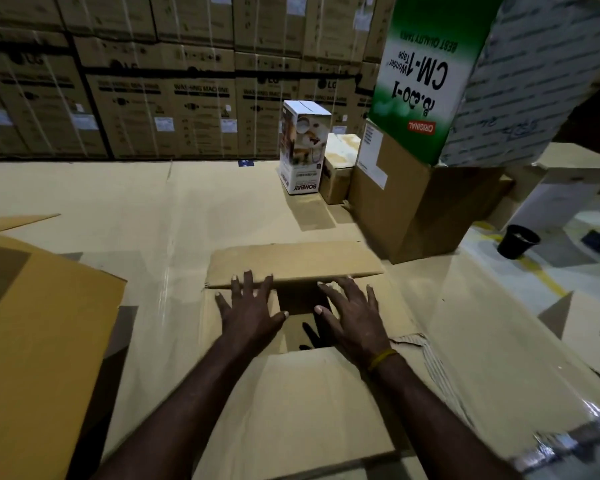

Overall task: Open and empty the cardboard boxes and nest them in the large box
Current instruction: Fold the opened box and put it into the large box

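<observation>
Both hands, left (248, 311) and right (352, 315), spread flat on the near box's (291, 410) inner flaps, likely parting them to open it.

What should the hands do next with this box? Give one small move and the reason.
Probably spread the side flaps outward. The left hand and right hand lie flat on the brown box, its far flap already folded back and only a dark gap open.
</observation>
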{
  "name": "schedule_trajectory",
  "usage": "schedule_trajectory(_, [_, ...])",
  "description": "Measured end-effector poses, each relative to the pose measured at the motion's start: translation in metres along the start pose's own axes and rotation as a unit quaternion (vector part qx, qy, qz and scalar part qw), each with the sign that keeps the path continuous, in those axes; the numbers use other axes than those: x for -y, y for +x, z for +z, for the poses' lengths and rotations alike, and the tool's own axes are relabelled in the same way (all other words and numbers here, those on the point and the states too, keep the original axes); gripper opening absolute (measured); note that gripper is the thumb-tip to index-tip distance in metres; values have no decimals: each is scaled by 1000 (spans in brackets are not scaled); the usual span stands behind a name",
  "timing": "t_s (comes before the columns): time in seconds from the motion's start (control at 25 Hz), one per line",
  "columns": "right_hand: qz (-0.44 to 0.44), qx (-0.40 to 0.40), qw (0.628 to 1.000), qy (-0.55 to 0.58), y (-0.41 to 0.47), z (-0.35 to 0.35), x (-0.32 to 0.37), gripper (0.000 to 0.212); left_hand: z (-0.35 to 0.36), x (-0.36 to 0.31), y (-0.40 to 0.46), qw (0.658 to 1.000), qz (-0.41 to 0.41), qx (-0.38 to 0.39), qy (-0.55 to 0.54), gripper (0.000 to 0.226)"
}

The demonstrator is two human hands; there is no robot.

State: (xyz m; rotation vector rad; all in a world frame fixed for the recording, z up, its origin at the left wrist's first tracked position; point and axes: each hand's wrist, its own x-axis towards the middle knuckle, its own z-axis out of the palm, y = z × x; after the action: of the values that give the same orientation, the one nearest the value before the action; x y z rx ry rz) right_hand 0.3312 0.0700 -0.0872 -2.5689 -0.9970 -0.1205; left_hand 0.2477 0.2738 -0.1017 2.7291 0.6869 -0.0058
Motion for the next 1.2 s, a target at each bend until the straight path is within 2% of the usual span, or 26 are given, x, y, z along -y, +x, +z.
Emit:
schedule_trajectory(0.16, [-41, 76, 996, -22, -48, -4, 17, 59, -7, -23, -49, 998, -11, 64, -12, 80])
schedule_trajectory(0.32, [-62, 115, 989, -71, -79, -25, 17, 72, -16, -38, -108, 997, -2, 76, 20, 78])
schedule_trajectory(0.4, [-75, 118, 987, -83, -85, -40, 20, 75, -29, -44, -132, 997, 10, 58, 52, 76])
schedule_trajectory(0.48, [-93, 86, 988, -89, -91, -55, 26, 76, -49, -52, -152, 997, 23, 7, 74, 73])
schedule_trajectory(0.64, [-117, -118, 983, -76, -128, -77, 40, 62, -91, -68, -196, 993, 49, -83, 65, 52])
schedule_trajectory(0.72, [-117, -197, 971, -69, -155, -84, 49, 50, -104, -75, -226, 993, 47, -97, 38, 40])
schedule_trajectory(0.8, [-118, -243, 961, -59, -182, -89, 56, 41, -111, -81, -257, 995, 37, -85, 31, 34])
schedule_trajectory(1.0, [-118, -291, 948, -53, -258, -86, 66, 23, -86, -90, -314, 997, 40, -38, 57, 33])
schedule_trajectory(1.08, [-113, -276, 954, -38, -283, -80, 65, 23, -61, -88, -327, 996, 60, -11, 62, 46])
schedule_trajectory(1.2, [-93, -211, 973, -29, -315, -62, 57, 36, -22, -76, -331, 983, 124, 104, 81, 73])
